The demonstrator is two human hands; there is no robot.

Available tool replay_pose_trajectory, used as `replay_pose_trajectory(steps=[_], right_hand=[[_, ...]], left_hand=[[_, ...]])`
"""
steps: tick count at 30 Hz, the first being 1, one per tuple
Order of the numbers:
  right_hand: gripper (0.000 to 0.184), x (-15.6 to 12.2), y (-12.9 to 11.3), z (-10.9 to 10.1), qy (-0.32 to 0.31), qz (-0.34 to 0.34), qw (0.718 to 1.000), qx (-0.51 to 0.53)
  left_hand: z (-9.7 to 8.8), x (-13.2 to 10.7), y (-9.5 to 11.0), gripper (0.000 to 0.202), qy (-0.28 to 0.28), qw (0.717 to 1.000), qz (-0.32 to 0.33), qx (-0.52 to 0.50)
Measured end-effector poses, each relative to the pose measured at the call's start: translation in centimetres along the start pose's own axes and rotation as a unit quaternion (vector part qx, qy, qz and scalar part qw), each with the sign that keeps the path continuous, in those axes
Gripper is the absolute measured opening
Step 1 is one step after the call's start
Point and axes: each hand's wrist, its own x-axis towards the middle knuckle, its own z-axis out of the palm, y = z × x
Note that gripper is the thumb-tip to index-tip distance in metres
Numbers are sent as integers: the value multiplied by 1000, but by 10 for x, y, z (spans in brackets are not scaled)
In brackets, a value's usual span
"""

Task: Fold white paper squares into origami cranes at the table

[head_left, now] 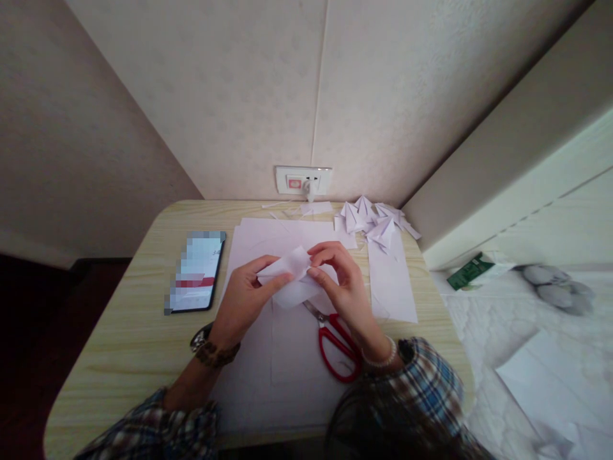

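Note:
A piece of white paper [290, 292], partly folded, is held up between my two hands above the table. My left hand [251, 287] pinches its left side, thumb lying across the front. With thumb and forefinger, my right hand [339, 275] grips the right edge near the upper corner. Beneath the hands lie white paper sheets [249, 383]. Red-handled scissors [322, 338] rest on these sheets, close under my right wrist, blades pointing up and left. Several folded paper pieces [378, 230] are piled at the back right of the table.
A phone [198, 271] with a lit screen lies left of my left hand on the wooden table [119, 332]. A paper strip [393, 281] lies to the right. Paper scraps [316, 207] sit below the wall socket [303, 181]. Beside the table, a quilted surface holds a green-and-white carton [472, 271].

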Motion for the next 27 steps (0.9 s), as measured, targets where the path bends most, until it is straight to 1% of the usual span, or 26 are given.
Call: replay_pose_trajectory(steps=[5,8,10,16,19,23,27], right_hand=[[9,-2,3,5,9,77,996,51],[11,-4,3,8,10,104,991,78],[12,-5,2,9,13,116,988,97],[16,-5,-2,10,30,137,978,153],[17,-5,-5,11,47,138,975,167],[18,-4,-7,13,70,131,975,167],[18,-4,-6,13,75,130,976,155]], left_hand=[[3,-1,2,23,-7,999,20,46],[7,-1,0,19,-14,996,44,70],[9,-2,-1,18,-23,996,50,71],[11,-3,-1,23,-35,999,13,38],[13,-4,0,22,-29,999,1,17],[17,-6,-1,25,-23,1000,-9,1],[18,-7,-1,25,-21,1000,-7,9]])
